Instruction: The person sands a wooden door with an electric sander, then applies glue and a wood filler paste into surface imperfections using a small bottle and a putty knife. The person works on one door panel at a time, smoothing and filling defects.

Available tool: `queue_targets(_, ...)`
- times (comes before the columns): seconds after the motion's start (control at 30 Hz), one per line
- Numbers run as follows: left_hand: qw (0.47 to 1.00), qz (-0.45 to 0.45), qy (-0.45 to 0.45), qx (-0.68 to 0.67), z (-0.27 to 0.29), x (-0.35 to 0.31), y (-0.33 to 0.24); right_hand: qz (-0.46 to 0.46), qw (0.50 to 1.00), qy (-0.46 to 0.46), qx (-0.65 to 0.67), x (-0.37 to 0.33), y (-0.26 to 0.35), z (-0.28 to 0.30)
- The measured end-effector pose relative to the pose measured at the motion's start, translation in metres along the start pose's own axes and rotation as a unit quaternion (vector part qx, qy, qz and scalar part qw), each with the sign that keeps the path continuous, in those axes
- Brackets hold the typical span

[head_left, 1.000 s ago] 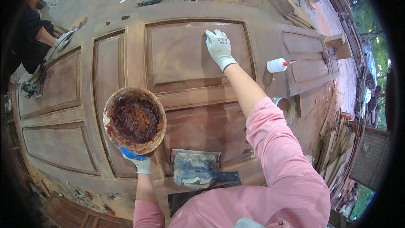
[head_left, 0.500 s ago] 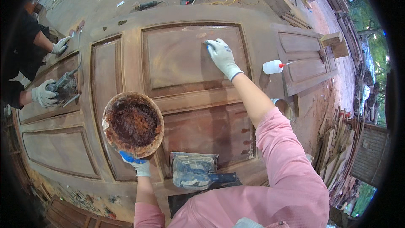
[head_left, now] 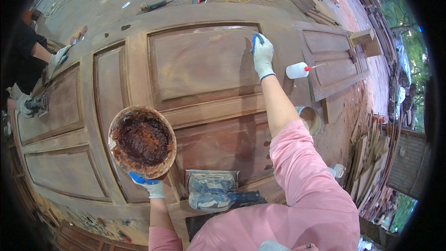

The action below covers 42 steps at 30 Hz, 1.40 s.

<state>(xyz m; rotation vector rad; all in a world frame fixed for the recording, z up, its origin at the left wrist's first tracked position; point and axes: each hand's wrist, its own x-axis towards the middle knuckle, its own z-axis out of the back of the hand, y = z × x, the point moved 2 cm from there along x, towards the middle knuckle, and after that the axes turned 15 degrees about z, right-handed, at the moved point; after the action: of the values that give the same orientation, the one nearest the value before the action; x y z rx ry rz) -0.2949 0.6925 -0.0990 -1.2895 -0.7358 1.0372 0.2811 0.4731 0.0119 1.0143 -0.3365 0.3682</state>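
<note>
My left hand [head_left: 147,185], in a white glove with a blue palm, grips the near edge of a round bowl [head_left: 114,145]. Dark reddish-brown paste [head_left: 143,138] coats the bowl's inside. My right hand [head_left: 263,57], gloved alike, is held over the far right corner of the upper panel of a large brown wooden door [head_left: 200,65]. Its fingers are curled together; what they hold, if anything, is hidden. A pale smear [head_left: 215,38] marks that panel, and the lower panel looks redder, with dark spots at its right.
A blue sander [head_left: 211,197] rests on the door's near edge. A white squeeze bottle with red cap [head_left: 296,70] and a can [head_left: 310,120] stand at the right, near a smaller door [head_left: 330,62]. At the left, a co-worker's gloved hand [head_left: 22,106] works a sander [head_left: 39,104].
My right hand has moved right from the upper panel's middle to its far right corner. My left hand still holds the bowl. The co-worker's sander has shifted left.
</note>
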Motion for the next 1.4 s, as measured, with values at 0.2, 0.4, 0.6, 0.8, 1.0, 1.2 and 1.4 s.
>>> queue_targets(0.2, 0.999, 0.022, -0.033, 0.028, -0.002, 0.001, -0.009, -0.149, 0.963, -0.071, 0.212, -0.036, 0.024, 0.043)
queue_targets(0.4, 0.994, 0.027, -0.030, 0.100, -0.002, -0.001, -0.005, -0.173, 0.945, -0.069, 0.270, -0.096, 0.046, 0.083)
queue_targets(0.6, 0.992, 0.085, -0.025, 0.092, 0.003, 0.003, -0.005, -0.150, 0.973, 0.008, 0.178, -0.148, 0.071, 0.097)
queue_targets(0.8, 0.960, 0.191, -0.002, -0.203, 0.014, 0.012, 0.009, -0.039, 0.996, 0.054, 0.057, -0.161, 0.076, 0.097)
queue_targets(1.0, 0.997, 0.032, -0.043, 0.057, 0.012, 0.009, 0.011, 0.102, 0.989, 0.043, -0.099, -0.103, 0.049, 0.093)
queue_targets(1.2, 0.993, 0.001, -0.064, 0.098, 0.012, 0.007, 0.012, 0.175, 0.966, 0.149, -0.119, -0.079, 0.061, 0.059)
queue_targets(1.4, 0.987, 0.030, -0.012, 0.160, 0.007, 0.007, -0.011, 0.180, 0.961, 0.174, -0.121, -0.106, 0.075, 0.035)
